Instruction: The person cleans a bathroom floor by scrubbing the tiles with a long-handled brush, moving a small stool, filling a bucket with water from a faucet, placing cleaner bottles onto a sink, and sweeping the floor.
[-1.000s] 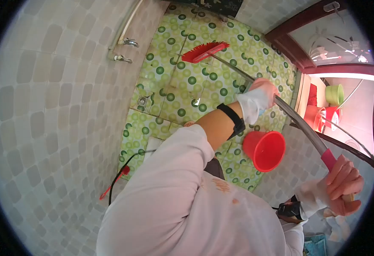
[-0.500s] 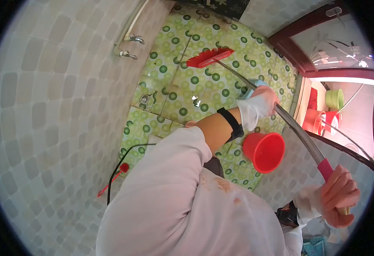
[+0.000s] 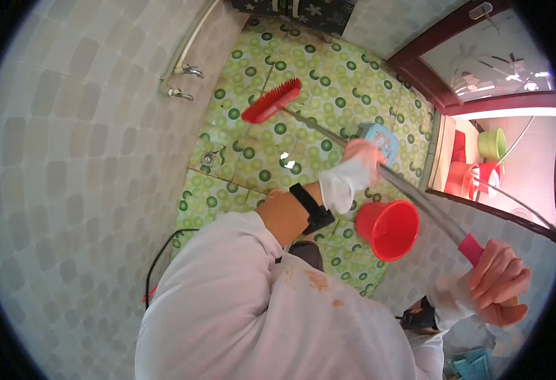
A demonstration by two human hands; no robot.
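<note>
A broom with a red head [image 3: 273, 101] slants across the view on a grey metal handle [image 3: 423, 202]. Partway along that handle my left hand [image 3: 364, 158] is closed around it. Near the handle's end, just past the pink sleeve [image 3: 471, 249], my right hand [image 3: 498, 282] grips it with curled fingers. The bristles are over the green-dotted tile floor [image 3: 252, 161], left of the cabinet side; whether they touch it is hard to tell. Both forearms wear white sleeves and black bands.
A red bucket [image 3: 389, 231] stands below my left hand, with a light blue stool [image 3: 382, 140] beyond it. Two taps [image 3: 181, 95] jut from the left wall. A floor drain [image 3: 208, 158] lies near that wall. Buckets [image 3: 492, 144] show through the doorway at right.
The broom head has swung left and slightly down, with my left hand shifting left and down along with it. My right hand has moved slightly left. More of the blue stool now shows.
</note>
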